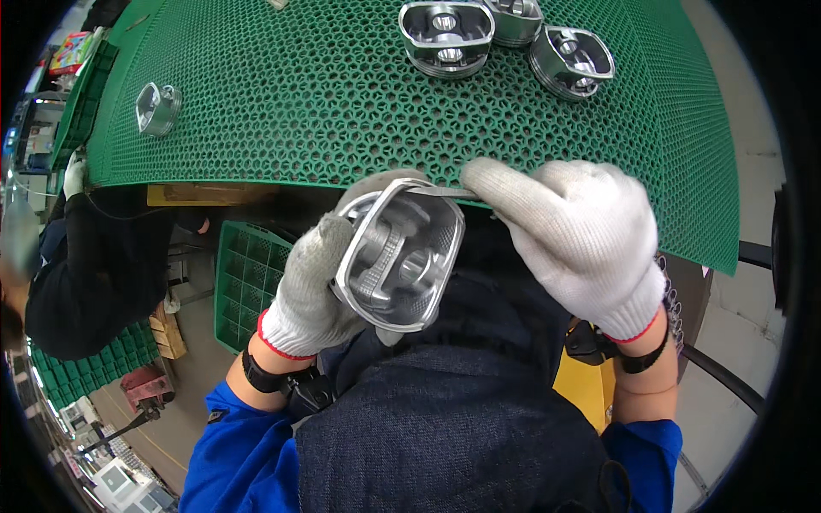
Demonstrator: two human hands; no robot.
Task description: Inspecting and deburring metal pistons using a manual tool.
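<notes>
My left hand, in a white knit glove with a red cuff edge, is closed around a silver metal piston. The piston is tilted, its hollow underside facing up, just in front of the table edge. In the matching glove, my right hand pinches a thin grey metal tool, probably a scraper or blade. Its flat end touches the piston's upper rim; its other end is hidden in my fingers.
A green perforated mat covers the table. Three pistons stand at the back right, including one piston; another piston stands far left. Below the edge is a green divided crate. A co-worker's dark sleeve shows at left.
</notes>
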